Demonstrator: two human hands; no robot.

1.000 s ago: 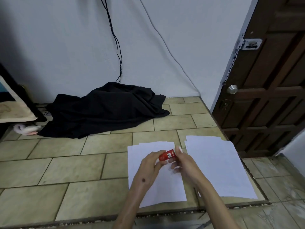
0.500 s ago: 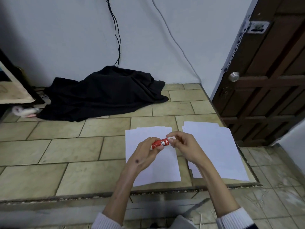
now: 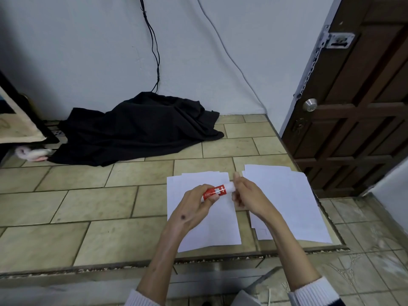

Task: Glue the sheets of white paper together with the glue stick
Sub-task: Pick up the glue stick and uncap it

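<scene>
Head view, your position: your left hand [image 3: 194, 202] grips the red glue stick [image 3: 217, 191] by its body, held above the left stack of white paper [image 3: 203, 228]. Your right hand [image 3: 247, 195] pinches the stick's white end. Both stacks, left and right [image 3: 287, 199], lie flat on the tiled floor [image 3: 88, 199], just apart.
</scene>
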